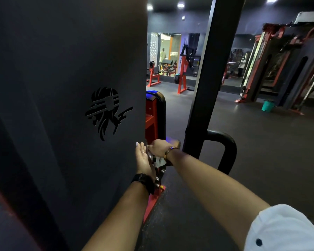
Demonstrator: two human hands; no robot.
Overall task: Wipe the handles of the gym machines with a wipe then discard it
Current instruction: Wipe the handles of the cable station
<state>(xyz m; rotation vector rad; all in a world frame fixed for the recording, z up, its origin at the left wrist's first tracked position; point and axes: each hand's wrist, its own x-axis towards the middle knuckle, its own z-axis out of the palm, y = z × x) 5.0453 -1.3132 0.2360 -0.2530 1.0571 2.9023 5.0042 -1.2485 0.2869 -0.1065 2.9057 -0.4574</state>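
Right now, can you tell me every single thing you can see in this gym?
panel: one, dark grey with a black logo, filling the left.
post: one, black, upright in the middle.
curved bar: one, black, low, right of the post.
machine frame: one, red with black padding, beside the panel's edge.
wipe: one, white, low against the frame.
racks: two, red, far back.
bucket: one, green, on the floor at right.
cable machines: several, red and black, along the right.
ceiling lights: a few, white, top.
left hand: one, open, black watch.
right hand: one, curled over the wipe, gold band, white sleeve.
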